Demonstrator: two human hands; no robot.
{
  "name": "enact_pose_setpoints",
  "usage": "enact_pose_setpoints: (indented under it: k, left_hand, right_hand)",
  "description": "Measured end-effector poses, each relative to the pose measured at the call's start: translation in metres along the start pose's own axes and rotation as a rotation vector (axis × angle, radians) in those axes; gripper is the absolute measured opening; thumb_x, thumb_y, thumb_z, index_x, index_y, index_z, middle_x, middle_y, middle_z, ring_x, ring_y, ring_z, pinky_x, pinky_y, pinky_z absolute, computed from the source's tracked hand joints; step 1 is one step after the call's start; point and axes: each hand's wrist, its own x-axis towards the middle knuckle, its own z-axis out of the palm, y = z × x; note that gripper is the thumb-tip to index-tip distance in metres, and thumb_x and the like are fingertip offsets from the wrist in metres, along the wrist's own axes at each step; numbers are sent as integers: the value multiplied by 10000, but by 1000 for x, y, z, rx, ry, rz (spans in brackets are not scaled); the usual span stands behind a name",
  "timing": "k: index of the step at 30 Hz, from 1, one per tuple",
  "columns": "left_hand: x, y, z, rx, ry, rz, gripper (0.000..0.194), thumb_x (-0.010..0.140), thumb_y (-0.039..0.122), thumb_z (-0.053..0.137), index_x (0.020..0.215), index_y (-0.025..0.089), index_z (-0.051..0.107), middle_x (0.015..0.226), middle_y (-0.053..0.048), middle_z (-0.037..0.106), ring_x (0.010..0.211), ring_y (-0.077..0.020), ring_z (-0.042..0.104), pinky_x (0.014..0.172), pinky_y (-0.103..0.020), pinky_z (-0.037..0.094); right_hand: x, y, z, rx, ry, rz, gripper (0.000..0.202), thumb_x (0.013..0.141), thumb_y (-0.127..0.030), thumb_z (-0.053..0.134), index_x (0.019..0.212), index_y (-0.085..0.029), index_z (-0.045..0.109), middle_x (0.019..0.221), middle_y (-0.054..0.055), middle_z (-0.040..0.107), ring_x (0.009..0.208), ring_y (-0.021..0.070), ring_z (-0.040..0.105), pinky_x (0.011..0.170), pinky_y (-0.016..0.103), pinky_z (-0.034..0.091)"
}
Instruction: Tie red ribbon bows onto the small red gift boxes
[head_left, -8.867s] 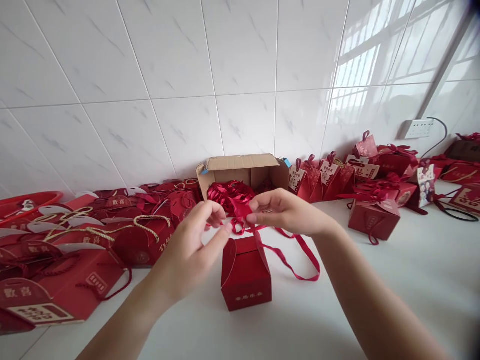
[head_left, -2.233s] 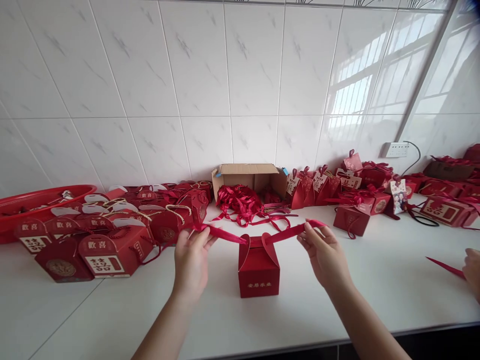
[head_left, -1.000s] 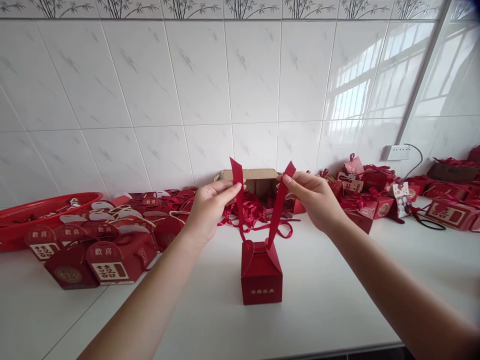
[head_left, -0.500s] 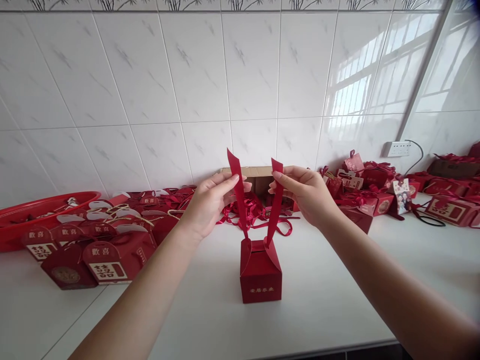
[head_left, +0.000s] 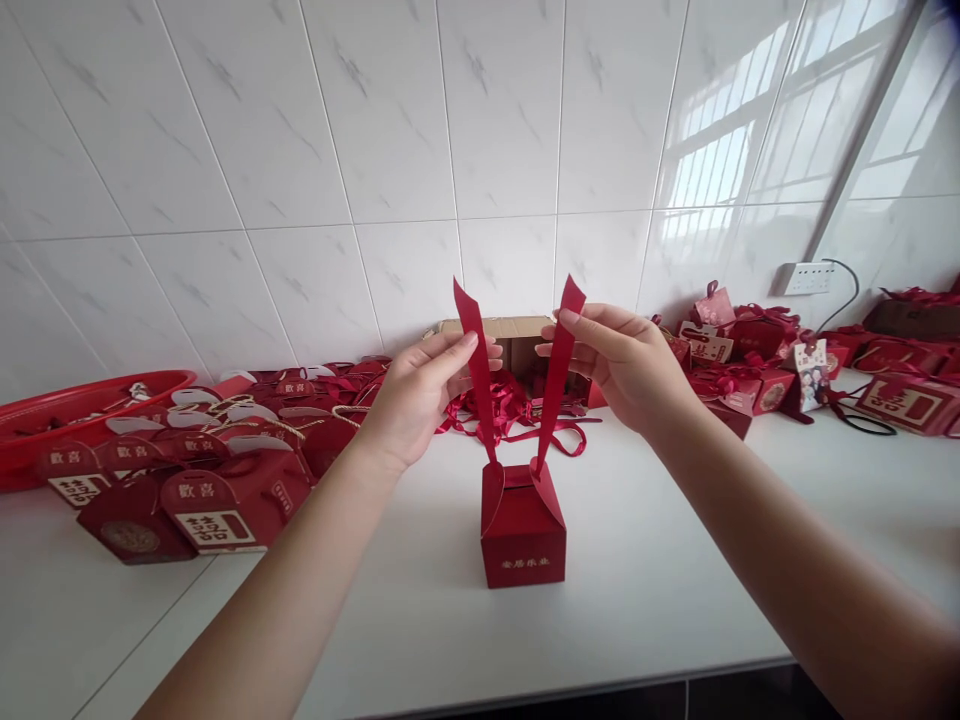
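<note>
A small red box with gold characters on its front stands upright on the white table. Two ends of a red ribbon rise from its top, one at each side of the upper slot. My left hand pinches the left ribbon end between thumb and fingers. The right ribbon end is pinched in my right hand, near its tip. Both ends are stretched upward and spread slightly apart in a V.
Many red gift boxes and a red basin are at the left. Behind the small box lie loose red ribbons and an open cardboard box. More red boxes stand at the right, near a wall socket.
My right hand has risen slightly, and the right ribbon end is now more upright and longer above the box. The view has tilted a little downward.
</note>
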Motion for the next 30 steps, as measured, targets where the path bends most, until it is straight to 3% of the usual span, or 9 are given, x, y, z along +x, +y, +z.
enact_pose_setpoints:
  k: [5,8,12,14,17,20,24,27,30]
  left_hand:
    - [0,3,5,-1,-70,-28,229,794,393,595,754,178,665,798,-47,669,795,-202,630,732,-321,495]
    - [-1,3,8,90,-128,-49,248,793,397,599,677,183,648,652,-19,609,645,-151,578,642,-279,460]
    - [-1,-1,10,195,-148,-91,236,754,391,645,637,187,642,587,-6,556,565,-130,522,536,-257,394]
    - [-1,-3,10,213,-131,-111,209,736,382,662,661,187,651,591,-7,562,554,-132,520,522,-261,384]
    - [0,-6,9,171,-112,-154,125,740,306,650,789,192,659,618,-4,573,561,-133,534,532,-261,403]
    - [1,-7,5,36,-71,-193,143,740,202,590,877,187,629,657,-1,577,582,-136,569,576,-269,446]
    - [2,-6,1,-119,10,-259,184,689,123,550,860,159,607,678,-18,591,586,-148,590,579,-277,464]
    - [1,-5,1,-192,8,-301,178,715,184,525,864,162,619,645,-20,598,558,-153,574,539,-277,454]
    - [-2,-7,5,-179,-13,-272,273,763,290,496,968,168,627,681,-35,634,620,-178,598,611,-307,467]
  right_hand:
    - [6,1,5,-84,-5,40,180,692,-310,718,805,-191,644,679,-5,658,533,97,588,541,247,486]
    - [5,2,9,-176,-136,45,151,722,-275,680,836,-176,687,627,-10,625,467,58,482,442,200,389]
    - [-3,5,12,-156,-361,24,165,744,-271,648,864,-184,720,663,-5,620,578,85,525,550,221,454]
    - [-6,8,12,-134,-391,5,204,756,-301,648,917,-193,712,729,8,644,661,114,573,626,257,490]
    - [-8,13,10,-137,-376,-41,224,812,-341,601,960,-200,691,753,14,658,678,123,600,619,265,501]
    - [-7,17,7,-249,-400,-154,211,841,-335,566,953,-207,691,776,17,674,721,134,623,664,283,519]
    - [-6,21,-1,-616,-385,-431,198,853,-261,530,918,-239,716,888,33,688,801,159,630,719,311,525]
    - [-4,26,-4,-764,-371,-577,267,867,-214,472,951,-270,719,961,36,681,861,169,627,741,321,531]
    - [-6,32,-1,-761,-334,-618,276,862,-209,479,994,-280,711,1010,41,674,923,181,624,785,336,535]
